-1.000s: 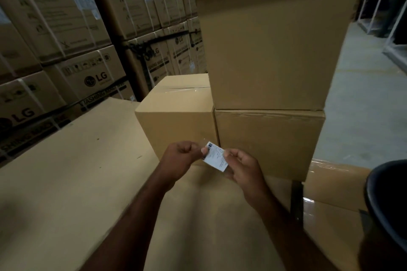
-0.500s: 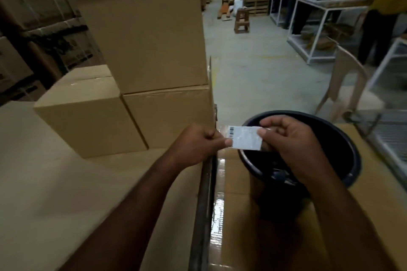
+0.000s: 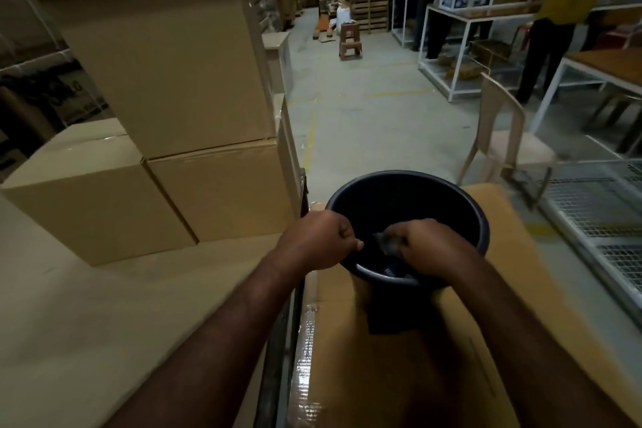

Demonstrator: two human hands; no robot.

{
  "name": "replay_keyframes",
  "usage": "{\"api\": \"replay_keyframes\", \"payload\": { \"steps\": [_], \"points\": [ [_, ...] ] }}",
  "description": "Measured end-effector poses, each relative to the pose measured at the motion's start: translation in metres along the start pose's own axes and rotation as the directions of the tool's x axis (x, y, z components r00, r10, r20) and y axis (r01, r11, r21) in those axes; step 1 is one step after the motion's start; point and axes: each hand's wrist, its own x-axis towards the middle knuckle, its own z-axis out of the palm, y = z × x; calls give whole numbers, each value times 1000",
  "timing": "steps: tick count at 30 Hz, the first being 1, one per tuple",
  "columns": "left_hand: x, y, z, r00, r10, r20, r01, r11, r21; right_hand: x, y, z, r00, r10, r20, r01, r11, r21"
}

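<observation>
- The right hand [image 3: 427, 247] has its grip closed in a pinch on a small paper slip [image 3: 384, 240]. It holds the slip just inside the mouth of the black bucket [image 3: 399, 173], probably so the slip drops in when released.
- The left hand [image 3: 318, 240] is curled at the bucket's near-left rim; whether its grip holds anything cannot be told.
- The bucket stands on a taped carton [image 3: 514, 219], within easy reach.

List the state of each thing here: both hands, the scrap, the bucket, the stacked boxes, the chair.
Bucket: upright, open-topped, standing on a carton.
Scrap: crumpled, held in the air, blurred.
Left hand: fingers curled at the bucket's rim; any hold unclear.
Right hand: pinches the scrap over the bucket.
Stacked boxes: closed, taped, one on another.
Chair: upright, nobody on it.
</observation>
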Motion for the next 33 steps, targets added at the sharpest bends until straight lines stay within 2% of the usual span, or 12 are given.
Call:
{"api": "replay_keyframes", "payload": {
  "steps": [3,7,10,14,18,21,23,28,33],
  "points": [
    [-3,-1,4,999,-20,33,20,1000,6,0,-2,2,998,9,-65,-16,994,-111],
    [-4,2,6,999,-32,25,31,999,39,-2,0,-1,968,7,-250,-38,992,-118],
    [-4,4,7,999,-50,17,49,996,73,2,-1,-2,955,8,-296,-42,993,-109],
    [-6,3,10,997,-71,15,69,993,95,7,-5,-6,982,40,-186,-52,997,-58],
    [-6,5,11,997,-76,24,73,993,97,14,-5,-14,989,43,-140,-43,999,6],
    [-6,5,12,997,-76,32,73,993,96,18,-1,-13,1000,29,8,-30,996,78],
    [-7,3,12,996,-79,35,75,993,95,18,3,-8,999,21,34,-25,994,105],
    [-9,5,11,999,-53,-10,53,995,84,13,2,-9,994,-4,-105,20,989,145],
    [-24,12,-5,983,-10,-185,13,1000,16,0,-24,-21,951,-63,-303,130,970,206]
  ]
}}
